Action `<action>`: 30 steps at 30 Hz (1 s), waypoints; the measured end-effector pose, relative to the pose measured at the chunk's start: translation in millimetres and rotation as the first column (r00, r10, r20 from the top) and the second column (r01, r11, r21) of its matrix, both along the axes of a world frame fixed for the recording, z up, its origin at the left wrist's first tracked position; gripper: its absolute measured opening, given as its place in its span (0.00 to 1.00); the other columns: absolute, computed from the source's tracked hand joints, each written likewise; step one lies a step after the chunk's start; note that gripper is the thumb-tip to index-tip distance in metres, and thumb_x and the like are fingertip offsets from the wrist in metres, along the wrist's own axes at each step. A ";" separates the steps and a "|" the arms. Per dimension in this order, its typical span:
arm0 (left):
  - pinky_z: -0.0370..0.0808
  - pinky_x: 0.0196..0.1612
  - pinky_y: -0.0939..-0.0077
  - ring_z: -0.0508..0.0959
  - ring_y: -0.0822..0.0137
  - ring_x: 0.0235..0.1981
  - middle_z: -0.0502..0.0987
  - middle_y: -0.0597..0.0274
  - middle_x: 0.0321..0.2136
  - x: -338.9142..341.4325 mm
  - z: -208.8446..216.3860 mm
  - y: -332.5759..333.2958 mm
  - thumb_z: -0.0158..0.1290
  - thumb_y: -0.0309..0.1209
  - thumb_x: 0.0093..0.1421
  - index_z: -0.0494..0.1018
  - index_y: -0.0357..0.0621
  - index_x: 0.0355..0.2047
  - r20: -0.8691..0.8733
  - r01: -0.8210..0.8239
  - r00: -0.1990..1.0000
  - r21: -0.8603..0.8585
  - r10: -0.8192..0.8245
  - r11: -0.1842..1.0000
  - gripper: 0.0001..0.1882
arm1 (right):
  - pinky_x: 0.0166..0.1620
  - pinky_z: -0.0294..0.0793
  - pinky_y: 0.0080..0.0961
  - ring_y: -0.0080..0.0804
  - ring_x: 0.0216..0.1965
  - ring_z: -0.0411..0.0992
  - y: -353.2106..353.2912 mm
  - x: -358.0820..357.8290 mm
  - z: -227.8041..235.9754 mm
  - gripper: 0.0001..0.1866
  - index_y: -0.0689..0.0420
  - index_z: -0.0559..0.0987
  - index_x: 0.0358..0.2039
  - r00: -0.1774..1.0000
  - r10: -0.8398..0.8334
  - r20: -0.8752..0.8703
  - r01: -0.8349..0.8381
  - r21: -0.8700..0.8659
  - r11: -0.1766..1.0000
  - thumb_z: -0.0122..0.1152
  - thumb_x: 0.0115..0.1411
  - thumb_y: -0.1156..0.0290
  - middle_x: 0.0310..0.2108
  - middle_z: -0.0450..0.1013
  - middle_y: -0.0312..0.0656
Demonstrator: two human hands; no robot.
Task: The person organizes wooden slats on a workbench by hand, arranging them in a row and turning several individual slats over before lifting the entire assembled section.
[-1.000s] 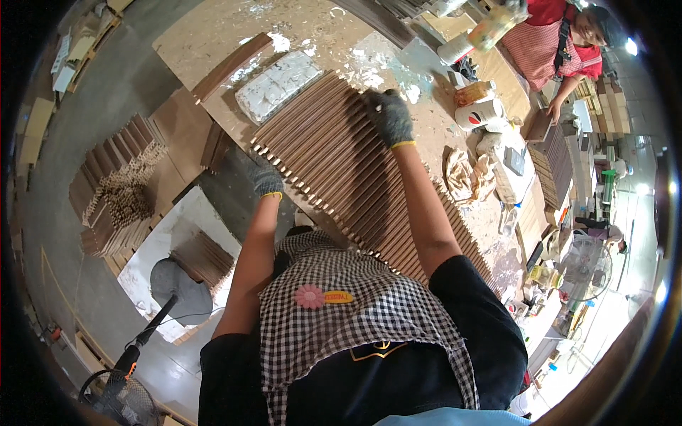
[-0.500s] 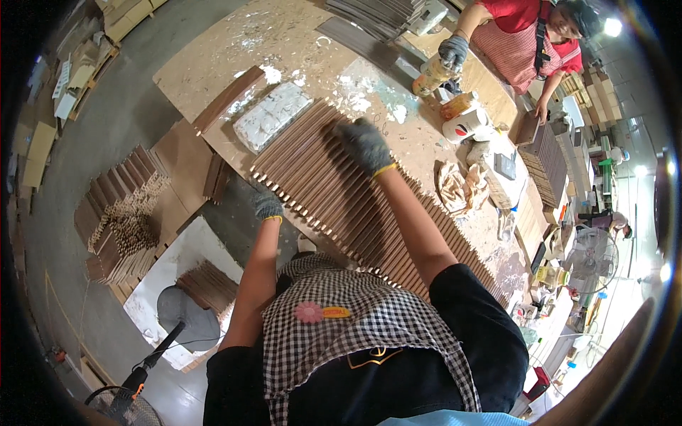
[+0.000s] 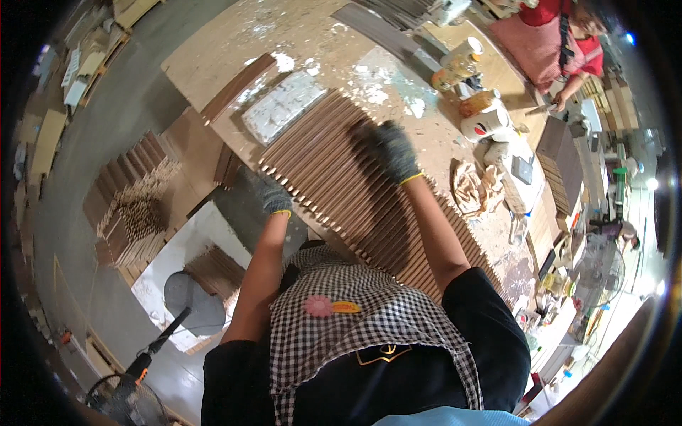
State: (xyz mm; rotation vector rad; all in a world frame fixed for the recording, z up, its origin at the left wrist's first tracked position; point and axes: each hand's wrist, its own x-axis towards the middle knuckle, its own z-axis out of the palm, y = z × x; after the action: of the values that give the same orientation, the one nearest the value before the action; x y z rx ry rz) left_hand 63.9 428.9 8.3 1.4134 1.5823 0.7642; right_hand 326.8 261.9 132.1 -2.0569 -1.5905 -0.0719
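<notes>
A long row of brown wooden slats [image 3: 355, 188] lies packed side by side across the workbench, their pale ends toward me. My right hand [image 3: 393, 151], in a dark grey knit glove with a yellow cuff, is over the far side of the row; its fingers are smeared by motion. At the near left edge, beside the pale slat ends, is my left hand [image 3: 273, 197] in a matching glove. Its fingers are blurred, and whether they grip a slat cannot be made out. A white, paint-spotted block [image 3: 283, 106] sits against the row's left end.
Bottles [image 3: 458, 64], a white cup [image 3: 483, 124] and crumpled brown paper [image 3: 476, 188] stand beyond the row. Across the bench, a person in red [image 3: 529, 46] holds a thin piece. Stacked slats [image 3: 135, 206] and a round grey stool-like disc [image 3: 192, 304] are at left.
My right hand has shifted slightly along the slats; my left hand stays by their near ends. The other person's gloved hand has left the bottle, which now stands on the bench. The view has shifted slightly.
</notes>
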 end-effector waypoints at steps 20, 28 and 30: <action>0.55 0.76 0.63 0.59 0.48 0.74 0.57 0.39 0.74 -0.5 114.2 -22.3 0.38 0.40 0.79 0.50 0.30 0.75 -0.068 0.138 0.986 -0.197 -0.154 0.971 0.32 | 0.46 0.80 0.42 0.49 0.42 0.78 117.6 -33.3 1.4 0.15 0.49 0.84 0.52 0.998 -0.007 -0.064 0.003 -0.069 0.998 0.63 0.68 0.61 0.39 0.82 0.49; 0.69 0.66 0.64 0.73 0.52 0.61 0.68 0.42 0.66 0.6 3.8 -11.5 0.38 0.45 0.79 0.55 0.31 0.72 -0.163 0.110 0.978 -0.137 -0.132 0.984 0.33 | 0.48 0.77 0.41 0.51 0.40 0.77 122.3 24.7 -6.6 0.15 0.52 0.86 0.48 0.976 -0.185 -0.115 0.196 0.088 0.977 0.65 0.65 0.59 0.38 0.81 0.51; 0.69 0.66 0.63 0.74 0.50 0.61 0.68 0.39 0.66 -3.8 -63.9 -3.5 0.39 0.48 0.79 0.56 0.30 0.71 0.277 0.034 0.961 -0.137 0.005 0.990 0.34 | 0.47 0.79 0.38 0.43 0.39 0.78 126.9 -30.2 6.8 0.14 0.50 0.86 0.50 0.998 0.024 -0.057 -0.017 0.125 0.992 0.65 0.66 0.62 0.37 0.83 0.49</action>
State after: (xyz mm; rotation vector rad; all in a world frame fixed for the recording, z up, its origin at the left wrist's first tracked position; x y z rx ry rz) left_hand 60.1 425.5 -55.6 1.1598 1.3788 0.7880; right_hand 296.6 388.7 138.9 -1.9294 -1.5324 -0.1007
